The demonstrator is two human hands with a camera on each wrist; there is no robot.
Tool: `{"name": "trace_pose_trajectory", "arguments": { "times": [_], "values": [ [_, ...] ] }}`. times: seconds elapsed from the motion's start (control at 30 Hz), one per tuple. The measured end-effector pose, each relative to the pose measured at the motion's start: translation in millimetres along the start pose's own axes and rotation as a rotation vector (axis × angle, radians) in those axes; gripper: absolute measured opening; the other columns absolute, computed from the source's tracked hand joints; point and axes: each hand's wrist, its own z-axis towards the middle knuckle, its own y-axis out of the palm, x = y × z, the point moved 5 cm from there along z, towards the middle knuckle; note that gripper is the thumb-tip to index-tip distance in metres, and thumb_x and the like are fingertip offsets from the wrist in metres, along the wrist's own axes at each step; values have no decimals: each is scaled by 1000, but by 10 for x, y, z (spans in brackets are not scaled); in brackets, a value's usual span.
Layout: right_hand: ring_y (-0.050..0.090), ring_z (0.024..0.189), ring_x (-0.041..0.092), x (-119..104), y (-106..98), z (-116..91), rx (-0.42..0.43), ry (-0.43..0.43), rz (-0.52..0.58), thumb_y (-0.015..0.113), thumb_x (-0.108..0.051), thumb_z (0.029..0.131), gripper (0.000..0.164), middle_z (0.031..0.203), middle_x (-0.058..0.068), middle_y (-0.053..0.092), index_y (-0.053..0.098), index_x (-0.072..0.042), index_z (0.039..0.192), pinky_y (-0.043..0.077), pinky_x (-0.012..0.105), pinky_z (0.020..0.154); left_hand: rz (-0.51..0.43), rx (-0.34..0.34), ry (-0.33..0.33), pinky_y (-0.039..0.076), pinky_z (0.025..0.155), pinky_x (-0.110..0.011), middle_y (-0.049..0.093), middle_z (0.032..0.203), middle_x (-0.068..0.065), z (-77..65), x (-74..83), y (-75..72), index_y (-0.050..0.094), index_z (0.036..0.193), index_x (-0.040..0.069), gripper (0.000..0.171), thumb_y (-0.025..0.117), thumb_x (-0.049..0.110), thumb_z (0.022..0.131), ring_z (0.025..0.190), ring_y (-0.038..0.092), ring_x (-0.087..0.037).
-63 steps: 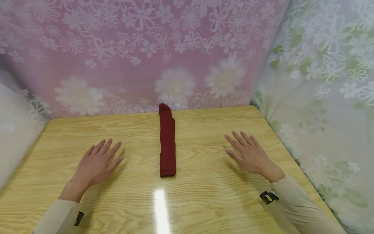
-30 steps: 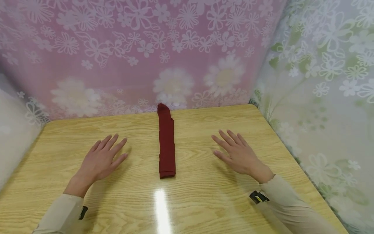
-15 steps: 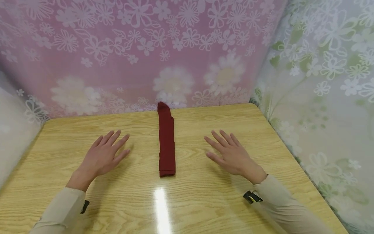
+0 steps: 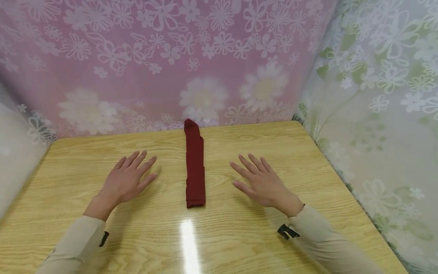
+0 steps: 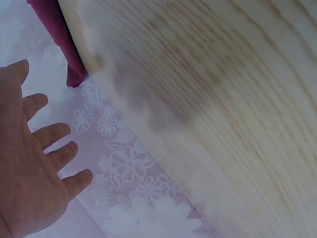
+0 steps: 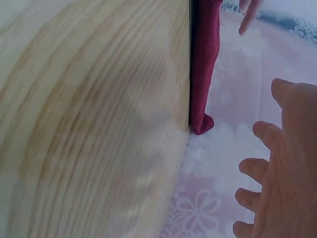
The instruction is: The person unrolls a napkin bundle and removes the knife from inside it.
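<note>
Pink flowered backdrop (image 4: pixel 137 72) beyond wood-grain tabletop (image 4: pixel 154 238). On my feed, left fingers (image 4: pixel 148 164) and right fingers (image 4: pixel 241 170) spread apart, holding nothing; folded dark-red fabric (image 4: pixel 195 171) lies between them, touching neither, far end reaching past both.

A: Item one?
B: Left sleeve (image 4: pixel 73 245): long, beige, plain cloth; creased across, with a straight-edged left cuff (image 4: pixel 93 225).
A: Item two?
B: Right sleeve (image 4: pixel 332 243): long, same beige; soft folds along its length, ending in a matching right cuff (image 4: pixel 303 217).
A: Fittings?
B: Left unit (image 4: pixel 104 239): small, black, beside the cuff, partly hidden. Right unit (image 4: pixel 284 231): small, black, blocky, bearing a yellow mark (image 4: pixel 288 234); its detail too small to read.
A: Hands?
B: Left hand (image 4: pixel 124 180), right hand (image 4: pixel 265 186): both bare.
</note>
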Motion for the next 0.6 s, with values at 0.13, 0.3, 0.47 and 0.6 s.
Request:
{"name": "trace_pose_trajectory", "arguments": {
  "times": [0.13,0.3,0.47,0.6],
  "values": [
    [9,144,28,-52,21,44,-4,-3,7,28,-57,100,60,158,4,18,25,-29,153,9,54,113,-8,-8,4,19,108,-59,31,150,-20,46,13,22,39,148,14,59,45,46,99,138,24,-39],
    [8,144,26,-119,48,96,-2,-16,8,27,-57,100,60,158,3,17,24,-30,153,9,53,113,-24,-40,-1,16,110,-58,27,152,-19,96,14,60,35,150,15,61,39,50,100,140,20,-37],
    [9,144,26,-175,82,142,-10,-19,28,28,-56,100,59,158,3,17,25,-30,153,8,52,114,-34,-54,3,16,110,-57,26,153,-18,136,11,94,34,150,16,62,36,52,100,140,20,-37],
    [7,144,25,-221,121,181,-12,-25,43,27,-56,100,59,158,3,17,24,-30,153,8,51,114,-36,-64,1,16,110,-57,26,153,-18,162,9,119,34,150,16,61,39,51,100,140,20,-36]
  ]
}}
